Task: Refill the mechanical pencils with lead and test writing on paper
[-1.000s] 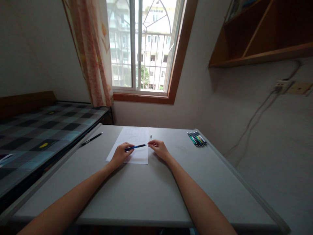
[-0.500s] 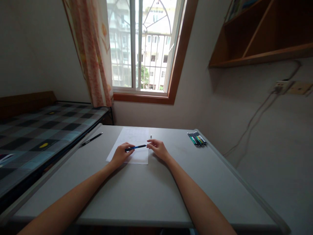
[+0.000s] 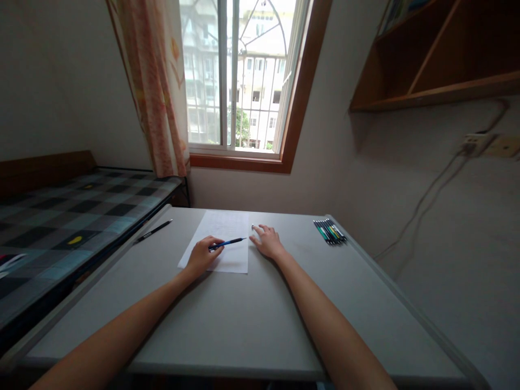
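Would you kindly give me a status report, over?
Left hand holding blue-and-black pen over paper. Right hand open beside small silvery piece, contact unclear. Nothing blocking pen.

You have bare forearms — the left forearm point(image 3: 134, 315) and right forearm point(image 3: 320, 306) are uncovered down to the picture's lower edge, smooth, slender and tapering towards the wrists. Your left hand point(image 3: 200, 257) and right hand point(image 3: 270, 242) are ungloved — slim-fingered, nails too small to make out.

blue and black pen point(image 3: 233, 241), slightly slanted over white paper point(image 3: 236, 261), small silvery piece point(image 3: 252, 227) just beside paper's right edge
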Demonstrator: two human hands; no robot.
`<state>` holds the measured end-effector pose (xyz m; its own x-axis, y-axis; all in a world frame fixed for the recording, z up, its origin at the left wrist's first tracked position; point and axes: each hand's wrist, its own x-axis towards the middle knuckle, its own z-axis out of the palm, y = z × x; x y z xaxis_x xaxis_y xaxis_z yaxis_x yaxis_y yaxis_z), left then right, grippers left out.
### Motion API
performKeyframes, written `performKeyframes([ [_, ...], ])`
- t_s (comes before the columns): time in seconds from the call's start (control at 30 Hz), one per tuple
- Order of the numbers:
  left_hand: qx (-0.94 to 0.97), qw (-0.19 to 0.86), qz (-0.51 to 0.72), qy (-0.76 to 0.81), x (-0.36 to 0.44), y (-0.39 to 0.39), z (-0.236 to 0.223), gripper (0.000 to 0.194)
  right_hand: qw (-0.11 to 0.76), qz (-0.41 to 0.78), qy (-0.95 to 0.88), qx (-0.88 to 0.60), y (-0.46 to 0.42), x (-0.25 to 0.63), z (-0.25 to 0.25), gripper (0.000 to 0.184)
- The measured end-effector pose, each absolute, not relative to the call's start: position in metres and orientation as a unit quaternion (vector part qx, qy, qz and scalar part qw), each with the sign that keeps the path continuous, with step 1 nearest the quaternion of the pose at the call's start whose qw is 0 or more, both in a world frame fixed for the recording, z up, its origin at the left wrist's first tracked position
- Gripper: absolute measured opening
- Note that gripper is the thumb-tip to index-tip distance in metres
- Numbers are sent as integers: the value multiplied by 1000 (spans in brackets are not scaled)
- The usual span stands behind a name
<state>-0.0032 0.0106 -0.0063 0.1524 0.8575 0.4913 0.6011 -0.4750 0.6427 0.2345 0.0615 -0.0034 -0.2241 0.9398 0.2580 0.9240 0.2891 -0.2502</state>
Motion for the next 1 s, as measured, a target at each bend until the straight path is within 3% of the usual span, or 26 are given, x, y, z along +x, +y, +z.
performKeyframes([
  [0.17,746,150,426,489,-3,10,-6,18,145,8,-787,-600,72,220,-5,54],
  [0.37,745,147,427,492,-2,10,-5,18,162,-2,-785,-598,74,215,-6,43],
  [0.53,745,147,433,485,-1,9,-4,17,283,10,-766,-577,68,224,-4,29],
  [0.77,747,148,437,479,-2,10,-6,16,486,188,-672,-527,60,239,-1,16],
  [1.0,749,145,437,476,-2,10,-7,16,589,390,-533,-467,42,237,1,29],
])
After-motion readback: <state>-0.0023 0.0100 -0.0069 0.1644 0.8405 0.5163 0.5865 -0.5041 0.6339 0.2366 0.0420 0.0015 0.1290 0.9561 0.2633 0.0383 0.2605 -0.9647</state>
